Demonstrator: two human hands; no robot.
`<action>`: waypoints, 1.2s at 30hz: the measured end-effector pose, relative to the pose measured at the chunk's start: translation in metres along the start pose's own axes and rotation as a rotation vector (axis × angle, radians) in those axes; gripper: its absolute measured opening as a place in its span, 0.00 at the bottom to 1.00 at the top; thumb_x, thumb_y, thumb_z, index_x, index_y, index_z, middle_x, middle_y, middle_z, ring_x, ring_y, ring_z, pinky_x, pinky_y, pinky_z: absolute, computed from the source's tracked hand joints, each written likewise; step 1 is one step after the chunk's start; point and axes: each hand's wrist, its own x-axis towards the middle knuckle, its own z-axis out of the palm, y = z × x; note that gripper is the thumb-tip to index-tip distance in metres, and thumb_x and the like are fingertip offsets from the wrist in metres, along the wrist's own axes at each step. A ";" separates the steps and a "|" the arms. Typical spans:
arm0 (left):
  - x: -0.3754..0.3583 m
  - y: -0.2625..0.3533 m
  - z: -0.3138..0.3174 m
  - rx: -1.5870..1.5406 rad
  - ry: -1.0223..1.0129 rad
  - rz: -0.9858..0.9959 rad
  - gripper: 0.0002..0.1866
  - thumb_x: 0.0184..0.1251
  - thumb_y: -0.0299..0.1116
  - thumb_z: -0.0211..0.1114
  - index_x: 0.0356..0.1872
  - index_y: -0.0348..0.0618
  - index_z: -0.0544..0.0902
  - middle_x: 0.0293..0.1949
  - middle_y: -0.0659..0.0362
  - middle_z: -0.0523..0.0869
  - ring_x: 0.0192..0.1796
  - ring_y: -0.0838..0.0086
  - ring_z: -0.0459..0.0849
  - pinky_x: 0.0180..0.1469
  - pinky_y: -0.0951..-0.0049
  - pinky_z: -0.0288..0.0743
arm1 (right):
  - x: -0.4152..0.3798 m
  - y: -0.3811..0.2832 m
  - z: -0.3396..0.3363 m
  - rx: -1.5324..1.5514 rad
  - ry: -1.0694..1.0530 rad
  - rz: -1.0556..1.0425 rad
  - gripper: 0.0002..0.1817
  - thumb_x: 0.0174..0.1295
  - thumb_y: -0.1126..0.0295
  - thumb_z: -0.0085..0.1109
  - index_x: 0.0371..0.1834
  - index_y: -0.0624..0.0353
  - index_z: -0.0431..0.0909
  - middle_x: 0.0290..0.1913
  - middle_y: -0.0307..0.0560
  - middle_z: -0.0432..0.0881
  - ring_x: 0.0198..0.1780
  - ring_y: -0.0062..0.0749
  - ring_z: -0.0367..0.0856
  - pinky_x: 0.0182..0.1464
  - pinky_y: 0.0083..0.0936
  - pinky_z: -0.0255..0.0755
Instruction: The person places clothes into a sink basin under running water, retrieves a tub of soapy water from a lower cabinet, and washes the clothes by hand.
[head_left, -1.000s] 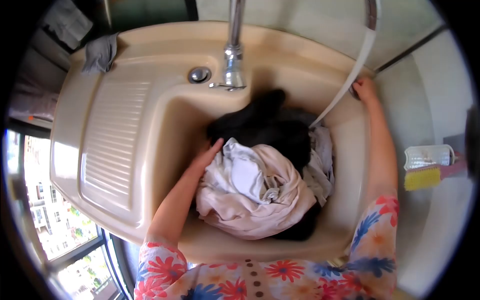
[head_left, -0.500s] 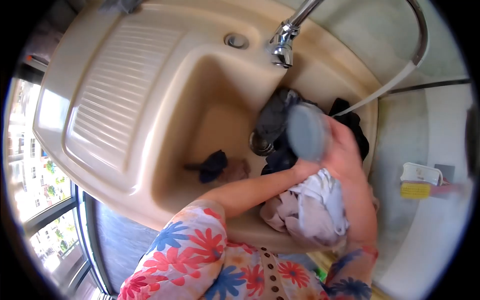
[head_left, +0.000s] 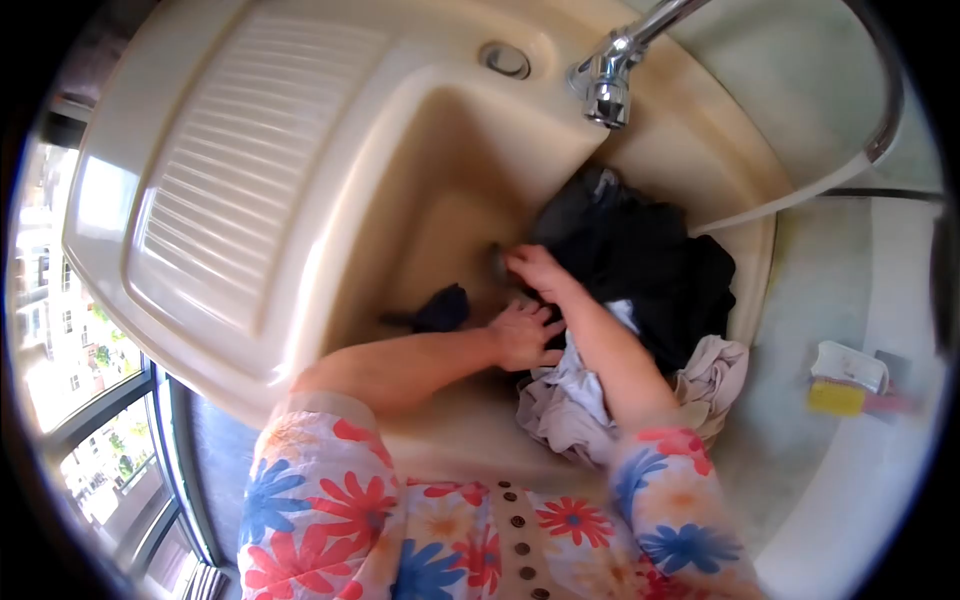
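My right hand [head_left: 538, 272] is low in the sink basin [head_left: 430, 240], its fingers closed at the edge of a grey round object [head_left: 497, 262], which shows only as a thin blurred rim. My left hand [head_left: 525, 335] is just nearer to me, open with fingers spread, beside the clothes and holding nothing I can see. A small dark navy cloth [head_left: 442, 308] lies on the basin floor to its left. Black clothes [head_left: 640, 255] are heaped right of my hands. Pale beige and white garments [head_left: 570, 410] lie under and beside my right forearm. The drain is hidden.
A chrome faucet [head_left: 608, 90] with a hose [head_left: 800, 195] hangs over the back of the sink. A ribbed washboard [head_left: 230, 170] is moulded into the left side. A soap dish [head_left: 848, 368] with a yellow item [head_left: 836, 397] is at the right.
Both hands have moved down and left, taking the grey round object from above the clothes to the basin floor. My left hand has come apart from the right. The pale garments have spread out.
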 end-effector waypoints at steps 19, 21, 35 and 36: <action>0.035 -0.075 -0.002 0.425 0.605 -0.118 0.12 0.52 0.36 0.56 0.36 0.43 0.80 0.37 0.56 0.78 0.48 0.62 0.73 0.44 0.66 0.70 | -0.026 -0.012 -0.050 -0.635 0.584 0.150 0.33 0.48 0.67 0.59 0.58 0.66 0.59 0.51 0.66 0.72 0.55 0.56 0.70 0.58 0.36 0.64; 0.036 -0.074 0.001 0.543 0.532 0.070 0.12 0.51 0.35 0.54 0.35 0.46 0.81 0.36 0.60 0.76 0.50 0.68 0.70 0.46 0.71 0.66 | -0.021 -0.004 -0.063 -0.670 0.627 0.083 0.34 0.47 0.68 0.60 0.57 0.67 0.59 0.49 0.66 0.73 0.54 0.55 0.71 0.57 0.35 0.65; 0.053 -0.076 0.042 0.544 0.424 0.148 0.20 0.51 0.40 0.53 0.44 0.43 0.79 0.55 0.49 0.72 0.62 0.54 0.62 0.59 0.53 0.58 | -0.019 0.004 -0.070 -0.649 0.632 0.028 0.28 0.44 0.70 0.62 0.50 0.69 0.66 0.45 0.66 0.76 0.51 0.54 0.74 0.53 0.34 0.68; 0.054 -0.071 0.041 0.514 0.468 0.193 0.22 0.52 0.41 0.51 0.47 0.44 0.78 0.57 0.49 0.70 0.63 0.53 0.62 0.59 0.52 0.57 | -0.019 0.006 -0.069 -0.640 0.634 0.026 0.28 0.43 0.70 0.62 0.49 0.68 0.67 0.44 0.65 0.76 0.50 0.54 0.74 0.52 0.34 0.68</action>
